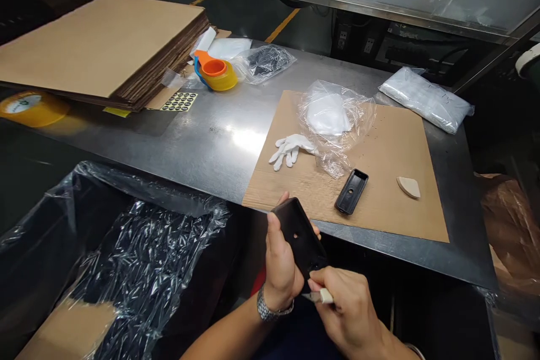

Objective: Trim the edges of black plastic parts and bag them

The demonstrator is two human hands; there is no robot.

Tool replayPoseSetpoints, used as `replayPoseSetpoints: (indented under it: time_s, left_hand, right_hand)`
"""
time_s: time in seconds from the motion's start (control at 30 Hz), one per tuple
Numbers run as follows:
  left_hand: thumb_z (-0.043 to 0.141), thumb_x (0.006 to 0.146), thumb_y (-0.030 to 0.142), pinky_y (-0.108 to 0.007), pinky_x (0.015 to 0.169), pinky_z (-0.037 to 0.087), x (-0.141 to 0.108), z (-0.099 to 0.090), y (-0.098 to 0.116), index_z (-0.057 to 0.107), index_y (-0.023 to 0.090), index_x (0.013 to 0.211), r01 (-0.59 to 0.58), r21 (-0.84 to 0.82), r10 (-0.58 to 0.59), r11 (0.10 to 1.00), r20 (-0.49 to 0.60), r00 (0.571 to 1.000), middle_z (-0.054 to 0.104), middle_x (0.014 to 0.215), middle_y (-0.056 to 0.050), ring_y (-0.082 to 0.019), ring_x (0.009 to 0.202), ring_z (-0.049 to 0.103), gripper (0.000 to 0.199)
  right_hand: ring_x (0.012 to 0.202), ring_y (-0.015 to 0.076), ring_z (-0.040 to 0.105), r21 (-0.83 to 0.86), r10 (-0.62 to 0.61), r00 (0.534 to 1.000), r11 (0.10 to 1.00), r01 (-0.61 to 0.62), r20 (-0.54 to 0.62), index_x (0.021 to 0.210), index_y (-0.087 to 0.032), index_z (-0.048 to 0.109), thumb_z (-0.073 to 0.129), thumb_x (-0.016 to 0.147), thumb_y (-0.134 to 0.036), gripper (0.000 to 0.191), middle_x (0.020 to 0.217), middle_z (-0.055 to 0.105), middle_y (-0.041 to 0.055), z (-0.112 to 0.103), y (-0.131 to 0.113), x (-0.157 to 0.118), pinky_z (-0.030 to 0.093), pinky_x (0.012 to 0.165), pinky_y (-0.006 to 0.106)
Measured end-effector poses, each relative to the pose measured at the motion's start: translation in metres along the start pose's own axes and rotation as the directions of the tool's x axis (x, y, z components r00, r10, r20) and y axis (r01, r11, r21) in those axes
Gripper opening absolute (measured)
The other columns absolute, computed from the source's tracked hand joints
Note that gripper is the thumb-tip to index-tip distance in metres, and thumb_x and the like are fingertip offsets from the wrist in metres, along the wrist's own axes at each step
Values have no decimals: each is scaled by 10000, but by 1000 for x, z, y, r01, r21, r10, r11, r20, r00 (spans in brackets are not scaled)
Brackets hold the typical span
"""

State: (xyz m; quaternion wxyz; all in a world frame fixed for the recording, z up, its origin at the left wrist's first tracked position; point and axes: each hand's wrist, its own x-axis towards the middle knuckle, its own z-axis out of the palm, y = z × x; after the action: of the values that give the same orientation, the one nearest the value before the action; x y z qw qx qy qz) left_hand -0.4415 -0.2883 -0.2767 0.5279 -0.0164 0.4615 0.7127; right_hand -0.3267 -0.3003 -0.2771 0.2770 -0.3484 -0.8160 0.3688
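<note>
My left hand (282, 261) is wrapped round a black rectangular part (300, 236) with a small hole in it, held tilted in front of the table's edge. Closed round a small knife (324, 296) with a pale handle and a short pointed blade, my right hand (350, 304) has its thumb and finger at the part's lower end. A second black part (351, 191), shaped like a shallow tray with a hole, lies on the cardboard sheet (379, 152). To its right is a small beige wedge-shaped piece (408, 187).
A white glove (291, 149) and a clear bag (329, 112) lie on the cardboard. On the metal table (202, 146) are stacked cardboard (105, 39), a tape dispenser (217, 74) and a wrapped package (426, 98). A plastic-lined bin (139, 264) stands at lower left.
</note>
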Motion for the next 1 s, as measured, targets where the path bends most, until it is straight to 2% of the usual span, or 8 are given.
replayPoseSetpoints:
  time_s: [0.13,0.23,0.33,0.47,0.57,0.77,0.87,1.0]
  left_hand:
    - [372,872,570,-269,527,492,6,-3,0,365,272,1328,39,-18,-40,999,-56,998,562,695,-21,-155,559,562,544]
    - [370,877,561,-277,536,498,10,-4,2,387,279,1314,52,-36,-54,998,-47,997,563,706,-23,-157,567,567,521]
    - [395,870,556,-284,555,503,10,-4,3,402,281,1304,59,-69,-60,996,-17,998,547,724,-19,-160,589,570,514]
    - [394,871,551,-282,555,501,8,-4,4,408,291,1296,101,-86,-100,991,12,995,529,732,-14,-158,591,563,498]
    - [381,875,550,-283,555,500,7,-6,6,413,299,1289,135,-70,-134,988,25,991,537,753,-20,-158,596,561,485]
    - [360,875,560,-277,555,488,7,-7,11,415,301,1286,165,-71,-161,984,55,985,527,734,-16,-152,584,540,489]
    - [352,874,563,-278,566,482,6,-6,12,421,303,1281,151,-67,-146,986,71,987,529,735,-17,-155,593,536,488]
    - [341,869,577,-273,564,470,2,-5,14,418,313,1284,129,-51,-125,990,77,989,531,733,-19,-155,592,525,497]
  right_hand:
    - [468,96,438,49,-153,986,986,157,-69,739,-152,520,430,836,-102,141,555,490,-14,4,3,-3,315,485,233]
    - [436,70,344,292,26,994,955,-56,107,733,-175,477,421,875,-193,154,531,367,-59,-2,6,-3,272,440,208]
    - [451,71,279,340,290,941,879,-335,176,668,-184,444,392,916,-301,279,528,290,-65,-8,12,-5,236,432,213]
    - [484,79,270,282,400,896,852,-442,193,597,-188,388,403,903,-424,387,538,279,-60,-14,24,-9,238,452,224]
    - [499,95,358,194,443,875,857,-478,197,835,-191,498,347,924,-428,294,571,362,-57,-23,28,-11,305,470,216]
    - [643,136,536,-235,214,971,954,-184,107,1005,-204,568,330,946,-279,257,733,557,14,-41,17,-18,413,580,241]
    - [592,143,523,-469,39,996,883,3,80,1072,-157,589,345,942,-252,293,673,555,29,-42,10,-20,394,539,252]
    - [533,122,503,-552,-41,999,832,53,34,981,-127,615,329,952,-243,310,627,550,23,-40,8,-21,357,503,246]
